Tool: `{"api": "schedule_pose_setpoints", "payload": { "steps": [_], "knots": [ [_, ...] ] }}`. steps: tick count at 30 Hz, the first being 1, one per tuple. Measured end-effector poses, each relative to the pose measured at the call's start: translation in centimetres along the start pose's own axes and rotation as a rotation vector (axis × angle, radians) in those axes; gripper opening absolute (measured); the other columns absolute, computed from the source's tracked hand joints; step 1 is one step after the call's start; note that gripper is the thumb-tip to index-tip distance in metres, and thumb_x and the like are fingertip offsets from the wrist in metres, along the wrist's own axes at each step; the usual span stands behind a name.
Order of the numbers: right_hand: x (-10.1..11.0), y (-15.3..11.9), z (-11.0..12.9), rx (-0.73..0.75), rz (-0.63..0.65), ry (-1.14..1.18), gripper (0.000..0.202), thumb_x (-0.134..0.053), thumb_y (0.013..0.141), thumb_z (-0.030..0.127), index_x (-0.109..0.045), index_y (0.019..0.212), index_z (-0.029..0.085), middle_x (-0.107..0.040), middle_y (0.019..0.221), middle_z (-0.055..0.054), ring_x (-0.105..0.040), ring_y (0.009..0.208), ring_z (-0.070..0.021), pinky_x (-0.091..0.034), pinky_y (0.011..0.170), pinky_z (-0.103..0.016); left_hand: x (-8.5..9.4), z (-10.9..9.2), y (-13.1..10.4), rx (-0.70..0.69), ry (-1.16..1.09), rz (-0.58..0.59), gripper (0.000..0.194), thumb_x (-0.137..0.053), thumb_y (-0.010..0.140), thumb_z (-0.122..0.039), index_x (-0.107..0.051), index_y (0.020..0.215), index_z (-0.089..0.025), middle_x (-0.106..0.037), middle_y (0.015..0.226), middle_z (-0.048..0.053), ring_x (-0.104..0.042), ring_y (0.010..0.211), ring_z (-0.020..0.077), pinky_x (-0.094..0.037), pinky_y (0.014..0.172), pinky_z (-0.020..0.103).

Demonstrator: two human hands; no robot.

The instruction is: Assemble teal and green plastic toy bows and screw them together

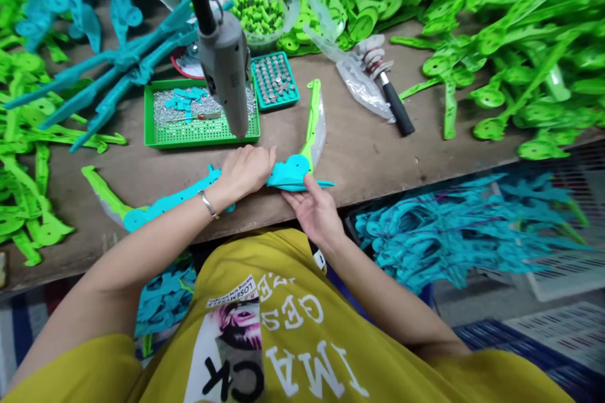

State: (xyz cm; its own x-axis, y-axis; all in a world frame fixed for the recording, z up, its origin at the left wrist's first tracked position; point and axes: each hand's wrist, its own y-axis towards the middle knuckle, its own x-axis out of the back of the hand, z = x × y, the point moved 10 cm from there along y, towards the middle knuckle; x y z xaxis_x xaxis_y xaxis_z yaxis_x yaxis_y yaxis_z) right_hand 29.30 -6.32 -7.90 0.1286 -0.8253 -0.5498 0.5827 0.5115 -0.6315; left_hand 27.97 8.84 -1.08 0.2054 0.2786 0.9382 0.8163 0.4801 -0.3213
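Observation:
A long blue plastic piece [177, 199] lies along the table's front edge, with a green arm and clear blade [312, 119] standing up at its right end and another green arm [106, 192] at its left end. My left hand [248, 170] is closed over the middle of the blue piece, its fingers curled and hiding that part. My right hand [317, 204] grips the right end of the blue piece from the front, thumb on top and fingers partly underneath. A grey hanging power tool [224, 75] is just beyond my left hand, touched by neither hand.
Beyond are a green tray of small metal parts [203, 137], a small green tray of round pieces [275, 80], and a black-handled tool [397, 104]. Green parts [501, 44] heap at right and left; blue parts [435, 233] fill a crate below the right edge.

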Motion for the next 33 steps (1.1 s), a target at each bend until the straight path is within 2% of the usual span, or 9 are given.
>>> {"api": "schedule_pose_setpoints", "payload": {
  "steps": [2,6,9,12,18,23,26,28,33],
  "knots": [
    [0.7,0.5,1.2,0.047,-0.019,-0.032,0.039,-0.092,0.058,0.035,-0.071,0.086,0.019,-0.079,0.092,-0.003,-0.075,0.09,-0.0201,-0.059,0.096,-0.041,-0.1,-0.1,-0.1,0.008,0.009,0.004,0.065,-0.021,0.105,-0.043,-0.076,0.099,-0.009,-0.075,0.1,0.021,-0.073,0.098,0.0334,-0.053,0.083,0.042],
    [0.6,1.2,1.3,0.093,-0.026,-0.044,0.038,-0.093,0.054,0.033,-0.07,0.08,0.017,-0.079,0.084,-0.003,-0.075,0.081,-0.0206,-0.061,0.091,-0.045,0.1,-0.7,-0.3,0.014,0.027,0.0,0.068,-0.018,0.105,-0.045,-0.076,0.1,-0.009,-0.075,0.1,0.022,-0.072,0.098,0.0343,-0.052,0.083,0.043],
    [0.1,1.1,0.7,0.1,-0.011,-0.044,0.039,-0.094,0.053,0.034,-0.07,0.079,0.018,-0.077,0.079,-0.001,-0.073,0.075,-0.0181,-0.062,0.087,-0.042,-0.1,-1.9,0.0,0.0,-0.04,0.039,0.079,-0.012,0.103,-0.058,-0.076,0.1,-0.011,-0.075,0.1,0.021,-0.072,0.097,0.034,-0.052,0.082,0.043],
    [-0.2,0.8,0.6,0.094,0.014,-0.072,0.041,-0.093,0.054,0.039,-0.07,0.081,0.018,-0.077,0.077,0.0,-0.073,0.074,-0.0168,-0.061,0.086,-0.038,-0.6,-3.1,0.8,-0.001,-0.121,0.077,0.093,-0.006,0.096,-0.073,-0.077,0.096,-0.013,-0.075,0.098,0.021,-0.072,0.094,0.0323,-0.052,0.079,0.041],
    [2.1,0.7,1.6,0.005,-0.036,-0.126,0.044,-0.085,0.066,0.054,-0.069,0.085,0.018,-0.077,0.082,-0.003,-0.074,0.076,-0.0173,-0.06,0.083,-0.035,-0.4,-3.9,1.5,-0.032,-0.141,0.033,0.091,-0.011,0.096,-0.073,-0.077,0.095,-0.011,-0.075,0.094,0.023,-0.072,0.087,0.0317,-0.05,0.072,0.041],
    [3.4,1.5,3.1,0.097,-0.107,-0.096,0.037,-0.087,0.065,0.046,-0.066,0.077,0.019,-0.074,0.073,0.0,-0.071,0.066,-0.0156,-0.061,0.08,-0.034,0.1,-4.2,1.6,-0.041,-0.168,-0.001,0.09,-0.01,0.097,-0.072,-0.077,0.096,-0.011,-0.074,0.096,0.023,-0.07,0.088,0.0319,-0.049,0.072,0.041],
    [3.3,1.2,2.9,0.121,-0.103,-0.096,0.036,-0.086,0.066,0.046,-0.067,0.079,0.019,-0.075,0.073,0.001,-0.072,0.068,-0.0156,-0.061,0.08,-0.034,0.2,-4.5,1.7,-0.045,-0.203,-0.008,0.091,-0.011,0.096,-0.074,-0.077,0.095,-0.012,-0.074,0.095,0.022,-0.07,0.089,0.0315,-0.049,0.073,0.041],
    [2.8,0.7,2.2,0.109,-0.063,-0.071,0.033,-0.085,0.067,0.043,-0.067,0.08,0.019,-0.077,0.08,0.0,-0.074,0.078,-0.0164,-0.06,0.086,-0.035,0.0,-4.7,1.8,-0.068,-0.229,-0.002,0.091,-0.013,0.095,-0.076,-0.078,0.095,-0.012,-0.074,0.095,0.021,-0.07,0.09,0.0317,-0.049,0.074,0.041],
    [0.0,0.2,0.3,0.009,0.096,-0.049,0.018,-0.078,0.063,0.016,-0.066,0.076,0.022,-0.077,0.085,0.002,-0.073,0.091,-0.0176,-0.055,0.101,-0.042,-0.8,-5.8,2.3,-0.158,-0.286,0.041,0.072,-0.026,0.1,-0.065,-0.075,0.104,-0.013,-0.073,0.098,0.018,-0.069,0.096,0.0291,-0.049,0.08,0.038]
  ]
}}
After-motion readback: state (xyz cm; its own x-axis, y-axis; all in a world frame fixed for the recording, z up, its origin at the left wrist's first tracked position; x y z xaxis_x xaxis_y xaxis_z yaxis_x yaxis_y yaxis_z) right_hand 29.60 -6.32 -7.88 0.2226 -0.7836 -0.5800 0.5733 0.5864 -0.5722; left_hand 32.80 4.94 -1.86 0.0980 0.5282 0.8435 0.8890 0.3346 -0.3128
